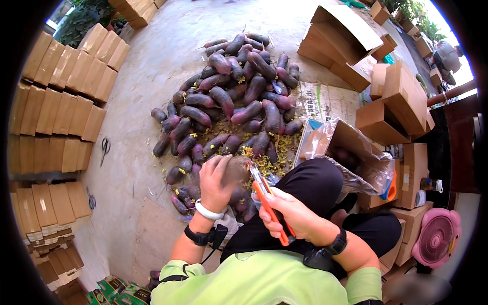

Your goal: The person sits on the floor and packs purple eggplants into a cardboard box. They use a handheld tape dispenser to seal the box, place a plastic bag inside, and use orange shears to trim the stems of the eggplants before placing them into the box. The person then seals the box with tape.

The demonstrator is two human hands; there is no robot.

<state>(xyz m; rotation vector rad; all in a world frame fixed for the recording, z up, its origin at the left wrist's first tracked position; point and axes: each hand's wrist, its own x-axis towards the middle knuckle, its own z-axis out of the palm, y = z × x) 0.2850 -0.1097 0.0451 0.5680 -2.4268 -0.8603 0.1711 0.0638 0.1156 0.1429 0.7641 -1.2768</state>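
My left hand (214, 181), with a white bangle at its wrist, is closed around a dark radish (235, 170), which looks blurred. In my right hand (291, 215) is an orange utility knife (266, 202). Its extended blade (254, 172) meets the radish's right end, where a small reddish patch shows. Beyond both hands spreads a heap of long, dark purple radishes (232, 99) on the concrete floor. Yellow-green leaf trimmings (282, 150) lie among the nearer ones. Right of my knee stands a carton lined with clear plastic (366, 173), with a dark radish (345, 156) inside.
Stacked cardboard boxes (63, 110) line the left side. Scissors (105, 148) and a second pair (92, 202) lie on the floor there. Open cartons (339, 38) stand at the upper right, where a person (446, 57) is bent over. A pink fan (435, 238) is at the lower right.
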